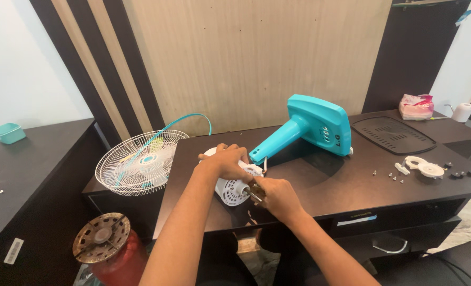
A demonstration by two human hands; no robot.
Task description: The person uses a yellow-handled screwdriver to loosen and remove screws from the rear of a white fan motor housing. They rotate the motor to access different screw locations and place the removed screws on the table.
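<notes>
While gripping, both hands [251, 180] curled.

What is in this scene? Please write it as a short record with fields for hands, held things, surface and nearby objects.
left hand: left hand rests on top of the white round plastic fan motor housing
right hand: right hand grips a small metal part at the housing's front
attached: turquoise plastic fan stand lying on its side
surface: dark wooden table
left of table: white wire fan guard
right side: small screws, white plastic round parts
</notes>
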